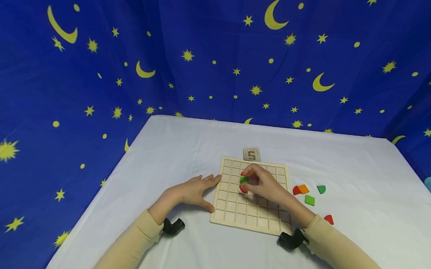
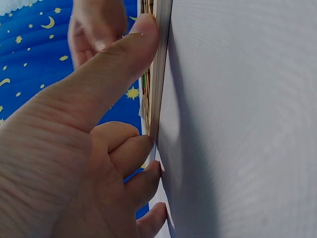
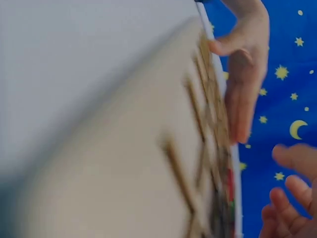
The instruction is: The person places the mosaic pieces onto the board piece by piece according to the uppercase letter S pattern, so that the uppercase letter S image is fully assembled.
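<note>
A wooden grid board lies on the white table. At its left edge my left hand rests with fingers spread, its thumb and fingertips touching the edge. My right hand hovers over the board's upper middle, thumb and index finger apart. In the right wrist view that hand stands clear of the board, and no piece shows between its fingers. Below it in the head view, a green piece and a red piece sit in neighbouring cells, with another red bit partly hidden by the fingers.
Right of the board lie loose pieces: a red one against an orange square, a green square, a green rounded one and a red one. A small pattern card lies behind the board.
</note>
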`<state>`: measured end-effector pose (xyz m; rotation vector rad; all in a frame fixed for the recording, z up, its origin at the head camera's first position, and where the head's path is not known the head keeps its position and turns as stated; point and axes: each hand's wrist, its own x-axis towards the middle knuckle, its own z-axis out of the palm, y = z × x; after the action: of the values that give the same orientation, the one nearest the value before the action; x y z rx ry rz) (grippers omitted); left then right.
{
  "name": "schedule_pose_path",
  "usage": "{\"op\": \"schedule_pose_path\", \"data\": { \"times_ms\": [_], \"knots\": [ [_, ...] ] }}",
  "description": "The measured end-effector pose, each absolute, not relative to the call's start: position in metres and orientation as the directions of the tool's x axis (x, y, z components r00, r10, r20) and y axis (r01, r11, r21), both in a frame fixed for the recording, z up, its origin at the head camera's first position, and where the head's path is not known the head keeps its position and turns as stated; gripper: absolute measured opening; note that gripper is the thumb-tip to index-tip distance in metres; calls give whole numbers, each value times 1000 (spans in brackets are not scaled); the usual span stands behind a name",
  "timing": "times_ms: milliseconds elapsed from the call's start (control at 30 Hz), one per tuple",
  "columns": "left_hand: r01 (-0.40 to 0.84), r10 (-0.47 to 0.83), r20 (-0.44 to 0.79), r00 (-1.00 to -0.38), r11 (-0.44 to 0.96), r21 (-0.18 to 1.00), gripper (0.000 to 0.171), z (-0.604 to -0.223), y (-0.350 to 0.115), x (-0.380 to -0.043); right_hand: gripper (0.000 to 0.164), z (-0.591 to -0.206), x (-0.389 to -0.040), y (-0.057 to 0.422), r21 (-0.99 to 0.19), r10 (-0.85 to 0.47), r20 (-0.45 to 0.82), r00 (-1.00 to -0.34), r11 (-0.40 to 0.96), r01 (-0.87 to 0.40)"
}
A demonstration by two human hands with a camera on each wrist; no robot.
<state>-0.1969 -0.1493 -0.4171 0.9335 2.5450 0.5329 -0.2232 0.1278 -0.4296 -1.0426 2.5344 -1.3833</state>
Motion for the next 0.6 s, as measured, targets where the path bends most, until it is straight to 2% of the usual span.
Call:
{"op": "schedule_pose_path", "data": {
  "times_ms": [200,467,600],
  "knots": [
    [528,671,-217,-709,709,467,103,-418,-149,-197,30,-385,-204,120,-823,-582,244,-776,298,-483],
    [527,670,-215,-710,709,469,103,-418,-148,-198,35,-388,-208,122,-875,-579,255,-774,203,-440],
    [531,672,-211,-710,707,467,103,-418,-149,-198,38,-403,-220,132,-893,-577,274,-769,144,-426]
  ]
}}
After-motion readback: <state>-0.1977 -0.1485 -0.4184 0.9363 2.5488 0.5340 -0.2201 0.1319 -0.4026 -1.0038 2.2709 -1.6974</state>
